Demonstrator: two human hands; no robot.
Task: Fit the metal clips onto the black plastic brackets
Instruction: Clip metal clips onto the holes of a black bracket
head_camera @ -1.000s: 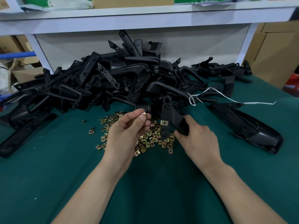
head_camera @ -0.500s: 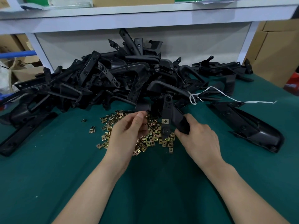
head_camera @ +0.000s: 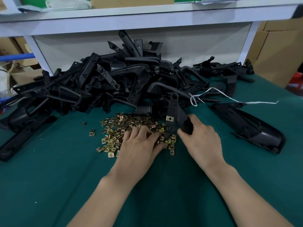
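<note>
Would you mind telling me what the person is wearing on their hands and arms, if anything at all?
Both are bare: the left hand and right hand wear no gloves, and no ring, watch or bracelet shows. The forearms are uncovered too, with no sleeve in view down to the picture's bottom edge.

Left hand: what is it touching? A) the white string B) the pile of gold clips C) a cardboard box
B: the left hand lies on the pile of gold clips, fingertips down among them, while the right hand holds the black bracket.
</note>
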